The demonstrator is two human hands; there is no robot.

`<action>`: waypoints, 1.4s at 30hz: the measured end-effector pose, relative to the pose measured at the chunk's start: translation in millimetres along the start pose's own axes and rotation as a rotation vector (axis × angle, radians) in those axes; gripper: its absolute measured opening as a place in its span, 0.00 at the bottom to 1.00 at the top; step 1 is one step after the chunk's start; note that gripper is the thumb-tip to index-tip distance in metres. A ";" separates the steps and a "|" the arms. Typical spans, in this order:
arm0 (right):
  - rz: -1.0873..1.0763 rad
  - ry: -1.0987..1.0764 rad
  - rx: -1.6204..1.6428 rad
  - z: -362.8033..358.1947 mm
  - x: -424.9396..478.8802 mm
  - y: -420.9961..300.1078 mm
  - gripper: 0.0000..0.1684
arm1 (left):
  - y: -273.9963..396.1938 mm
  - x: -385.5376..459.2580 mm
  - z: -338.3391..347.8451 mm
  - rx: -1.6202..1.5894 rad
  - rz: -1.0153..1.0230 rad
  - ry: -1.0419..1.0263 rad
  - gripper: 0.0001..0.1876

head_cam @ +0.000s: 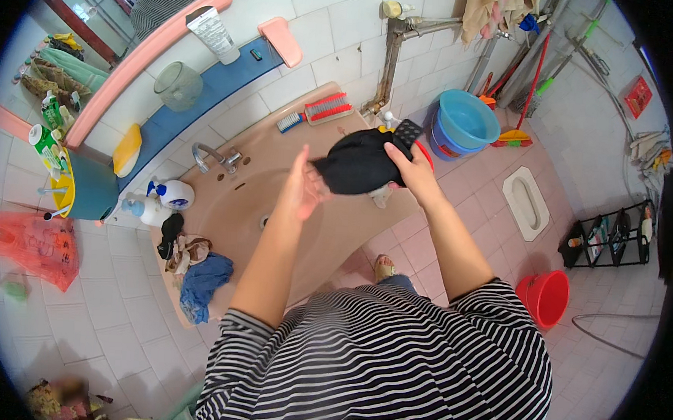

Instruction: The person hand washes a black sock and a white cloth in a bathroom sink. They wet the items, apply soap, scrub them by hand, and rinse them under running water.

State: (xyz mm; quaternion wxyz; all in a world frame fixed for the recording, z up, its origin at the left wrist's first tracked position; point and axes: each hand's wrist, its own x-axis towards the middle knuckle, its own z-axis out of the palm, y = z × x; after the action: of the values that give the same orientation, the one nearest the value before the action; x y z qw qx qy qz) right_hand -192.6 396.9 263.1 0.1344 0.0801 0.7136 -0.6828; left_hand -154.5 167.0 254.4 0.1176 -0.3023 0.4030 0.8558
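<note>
Above the right part of a pinkish washbasin point(335, 238), my right hand point(410, 168) grips a black cloth item point(359, 161), perhaps a cap. A dark, dotted strip or pad point(408, 132) sticks out at its far end. My left hand point(305, 184) is raised at the item's left edge with fingers extended; whether it touches the cloth cannot be told. A chrome faucet point(216, 159) stands at the basin's back. On the basin's left corner lie a crumpled blue cloth point(204, 286), a beige cloth point(188, 252) and a black cloth point(171, 234).
Two pump bottles point(176, 195) stand left of the faucet. Brushes point(328, 108) lie on the basin's back rim. A blue shelf point(205, 100) holds a glass jar point(177, 86) and a tube. Blue basins point(468, 121), a squat toilet point(526, 204) and a red bucket point(544, 299) are at right.
</note>
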 end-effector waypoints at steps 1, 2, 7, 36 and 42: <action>0.025 -0.021 -0.202 -13.7 24.7 21.3 0.43 | -7.7 16.0 13.0 -0.003 0.001 0.196 0.26; -0.102 0.113 -0.707 -33.2 58.5 66.0 0.49 | -28.1 28.5 20.0 0.419 0.289 0.175 0.29; 0.145 0.032 -0.657 -35.5 71.5 94.5 0.57 | -104.1 54.0 -0.2 1.545 0.887 -0.143 0.39; -0.750 -0.297 -0.346 73.0 13.6 64.7 0.08 | -121.8 -66.6 -197.8 0.645 0.573 0.546 0.13; -0.487 -0.943 -0.487 279.5 -46.2 117.5 0.19 | -86.5 -142.8 -255.6 0.777 0.730 0.923 0.08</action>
State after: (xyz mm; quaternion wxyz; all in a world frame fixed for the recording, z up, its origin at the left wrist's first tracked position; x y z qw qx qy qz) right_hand -90.6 128.0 156.3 0.2913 -0.4321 0.7110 -0.4721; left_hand 104.8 34.5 162.5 -0.2604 -0.4161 0.7639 0.4190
